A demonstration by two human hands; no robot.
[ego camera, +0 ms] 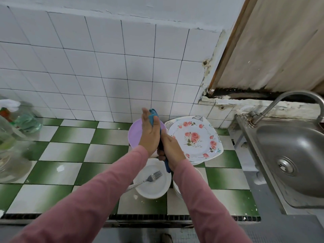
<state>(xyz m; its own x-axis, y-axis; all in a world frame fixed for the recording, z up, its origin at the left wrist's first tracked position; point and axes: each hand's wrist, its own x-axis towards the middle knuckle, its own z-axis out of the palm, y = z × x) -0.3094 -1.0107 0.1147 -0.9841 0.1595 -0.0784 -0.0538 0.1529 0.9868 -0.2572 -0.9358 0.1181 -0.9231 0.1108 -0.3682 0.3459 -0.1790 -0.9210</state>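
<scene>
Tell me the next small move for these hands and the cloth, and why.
Probably slide the blue cloth up along the utensil for a wiping stroke. The left hand presses the cloth with straight fingers, the right hand grips the utensil's dark blue handle just below it, and the far end is hidden behind cloth and hand.

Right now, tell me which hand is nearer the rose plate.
Right. The right hand is beside the rose plate; the left hand is farther left, over the purple dish.
</scene>
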